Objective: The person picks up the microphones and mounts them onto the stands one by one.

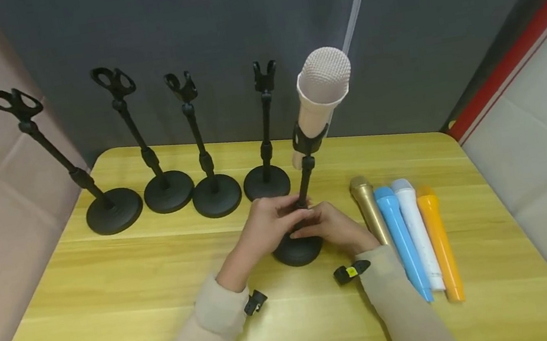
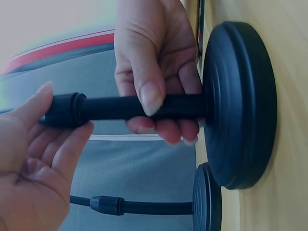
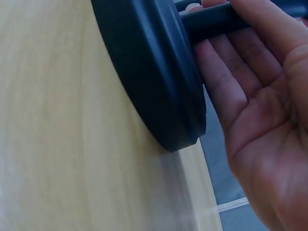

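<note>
A black tabletop microphone stand [image 1: 299, 251] carries a white microphone [image 1: 323, 79], tilted in its clip, with the mesh head up. My left hand [image 1: 266, 225] pinches the stand's collar [image 2: 67, 109] between thumb and fingers. Lower down, my right hand [image 2: 154, 57] grips the pole just above the round base, its thumb lying across the front and fingers behind. In the right wrist view the base [image 3: 149, 72] stands on or very close to the wooden table; any small gap is hard to tell.
Several black stands with bare clips, one of them a stand [image 1: 216, 194], line the back left. Right of my hands lie a gold microphone [image 1: 372, 211], a blue one [image 1: 405, 245], a white one [image 1: 418, 234] and an orange one [image 1: 440, 245]. A grey partition [image 1: 207, 20] rises behind the table.
</note>
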The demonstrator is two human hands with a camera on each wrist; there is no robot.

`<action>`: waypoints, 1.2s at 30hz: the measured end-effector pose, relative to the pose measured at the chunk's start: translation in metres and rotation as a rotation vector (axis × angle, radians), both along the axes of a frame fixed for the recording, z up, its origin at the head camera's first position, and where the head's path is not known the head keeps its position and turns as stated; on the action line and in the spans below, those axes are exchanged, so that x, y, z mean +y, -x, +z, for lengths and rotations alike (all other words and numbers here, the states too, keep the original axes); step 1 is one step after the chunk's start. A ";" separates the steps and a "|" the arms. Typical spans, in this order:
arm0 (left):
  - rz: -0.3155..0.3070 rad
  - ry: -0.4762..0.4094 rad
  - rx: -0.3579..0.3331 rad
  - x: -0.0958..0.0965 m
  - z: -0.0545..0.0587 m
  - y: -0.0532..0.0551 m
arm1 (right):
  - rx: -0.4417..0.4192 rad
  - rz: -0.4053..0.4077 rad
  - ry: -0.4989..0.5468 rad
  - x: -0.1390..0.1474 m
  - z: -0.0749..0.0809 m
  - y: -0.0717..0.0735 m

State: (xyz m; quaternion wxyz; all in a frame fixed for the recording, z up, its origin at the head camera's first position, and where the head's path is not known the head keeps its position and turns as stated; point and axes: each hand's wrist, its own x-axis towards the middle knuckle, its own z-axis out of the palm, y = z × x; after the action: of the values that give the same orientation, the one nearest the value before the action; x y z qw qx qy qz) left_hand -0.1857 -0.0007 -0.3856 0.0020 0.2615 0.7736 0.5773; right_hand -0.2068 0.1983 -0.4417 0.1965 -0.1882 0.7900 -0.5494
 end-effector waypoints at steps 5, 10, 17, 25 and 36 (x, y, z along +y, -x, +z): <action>0.083 -0.041 -0.051 0.006 0.001 -0.006 | 0.008 -0.011 -0.002 0.000 -0.001 -0.001; 0.174 -0.061 -0.056 0.013 0.001 -0.012 | 0.019 -0.022 -0.005 0.001 -0.002 -0.002; 0.342 -0.049 0.093 0.028 0.001 -0.025 | 0.029 -0.021 0.005 0.005 -0.002 -0.003; 0.568 0.165 0.351 0.038 -0.003 -0.035 | 0.066 -0.012 0.029 0.002 -0.004 -0.003; 0.588 0.211 0.375 0.038 -0.004 -0.036 | 0.105 -0.020 0.028 0.000 -0.005 -0.003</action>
State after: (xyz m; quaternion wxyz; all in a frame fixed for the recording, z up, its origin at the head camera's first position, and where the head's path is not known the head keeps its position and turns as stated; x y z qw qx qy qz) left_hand -0.1501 0.0377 -0.3901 -0.2789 0.1276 0.8580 0.4120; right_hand -0.2035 0.1985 -0.4462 0.1465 -0.2114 0.7933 -0.5518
